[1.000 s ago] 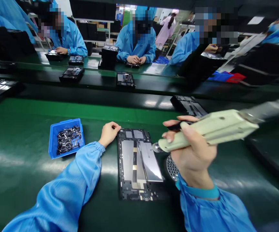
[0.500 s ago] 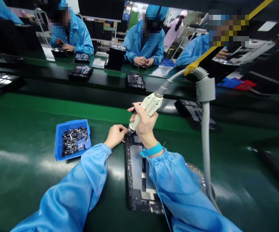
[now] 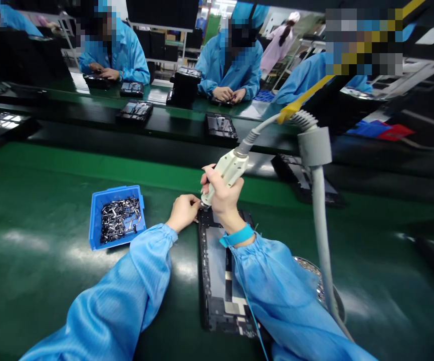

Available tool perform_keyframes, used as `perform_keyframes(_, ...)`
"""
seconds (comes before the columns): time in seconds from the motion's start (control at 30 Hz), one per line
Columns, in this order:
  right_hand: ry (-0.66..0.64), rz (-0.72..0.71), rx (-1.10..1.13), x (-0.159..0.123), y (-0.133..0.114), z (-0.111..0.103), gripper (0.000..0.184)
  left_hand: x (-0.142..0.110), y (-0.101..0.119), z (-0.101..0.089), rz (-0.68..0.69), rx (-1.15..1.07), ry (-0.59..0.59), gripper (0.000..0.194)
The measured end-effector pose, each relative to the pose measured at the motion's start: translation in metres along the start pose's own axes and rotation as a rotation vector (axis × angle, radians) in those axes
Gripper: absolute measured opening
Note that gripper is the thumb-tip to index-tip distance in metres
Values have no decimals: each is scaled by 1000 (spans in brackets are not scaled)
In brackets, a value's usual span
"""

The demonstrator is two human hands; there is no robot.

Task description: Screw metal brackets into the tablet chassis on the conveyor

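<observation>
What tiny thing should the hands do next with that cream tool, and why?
Maybe the right hand should gently press the cream tool down, because its tip is at the far corner of the flat black device, with the left hand at that same corner, perhaps to steady things.

Head view: cream power driver (image 3: 224, 173), gripped in right hand (image 3: 225, 196), tip at upper left corner of dark tablet housing (image 3: 215, 281). Left hand (image 3: 184, 212), fingers at same corner; any small part there obscured. Blue bin (image 3: 95, 220), to the left, holding small metallic parts (image 3: 119, 220).
</observation>
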State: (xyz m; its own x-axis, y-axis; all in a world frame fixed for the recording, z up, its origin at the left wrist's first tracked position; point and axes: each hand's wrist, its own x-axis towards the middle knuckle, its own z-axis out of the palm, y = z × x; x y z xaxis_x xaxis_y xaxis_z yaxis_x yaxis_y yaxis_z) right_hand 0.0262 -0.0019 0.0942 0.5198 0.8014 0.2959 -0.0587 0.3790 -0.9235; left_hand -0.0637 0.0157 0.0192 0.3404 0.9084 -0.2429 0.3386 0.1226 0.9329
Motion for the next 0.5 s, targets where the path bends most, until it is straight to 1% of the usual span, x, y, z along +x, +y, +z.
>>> perform_keyframes(0.17,13,-4,29,-2,4,0,28,2,-4,0,15,29,16,16)
perform_keyframes(0.27,19,-54,86,-3,-1,0,29,1,-7,0,49,52,45,19)
perform_keyframes(0.33,20,-114,148,-4,-13,-1,28,2,-9,1,74,65,68,18)
perform_keyframes(0.4,20,-178,228,-7,-30,-5,27,4,-12,1,97,73,89,16)
perform_keyframes(0.5,-8,-212,338,-21,-60,-23,26,7,-18,0,126,76,100,15)
